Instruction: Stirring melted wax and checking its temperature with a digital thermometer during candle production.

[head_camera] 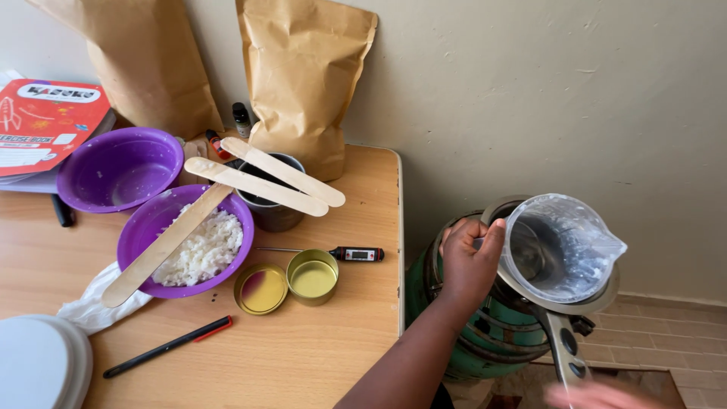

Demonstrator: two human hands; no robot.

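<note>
Though waxy, clear plastic jug [564,246].

We see a pale cream wall [530,98], scuffed and softly daylit; a light wooden table [318,356] stands against it. Reddish floor tiles [666,333] show at lower right.

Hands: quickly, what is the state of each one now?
Left hand: closed, holding the clear plastic jug by its rim.
Right hand: blurred, cannot be told.
</note>
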